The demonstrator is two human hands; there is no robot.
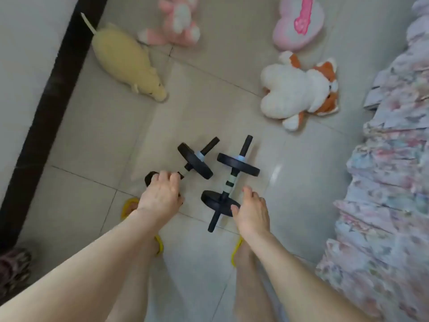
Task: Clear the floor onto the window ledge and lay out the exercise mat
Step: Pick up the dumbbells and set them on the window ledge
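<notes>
Two black dumbbells lie on the tiled floor in front of me. My left hand (160, 194) rests on the near end of the left dumbbell (196, 163), fingers curled over its handle and hiding most of the near plate. My right hand (251, 212) hovers with fingers spread beside the near plate of the right dumbbell (232, 180), thumb at the plate's edge. Further off lie a yellow mouse plush (130, 61), a pink and white plush (176, 19), a pink heart cushion (299, 22) and a white and orange fox plush (299, 91). No mat or ledge is in view.
A bed with a floral frilled cover (390, 182) runs along the right side. A dark skirting strip (46, 101) and a pale wall bound the left. My feet in yellow slippers (160, 245) stand just behind the dumbbells. A dark cloth (14, 268) lies at the lower left.
</notes>
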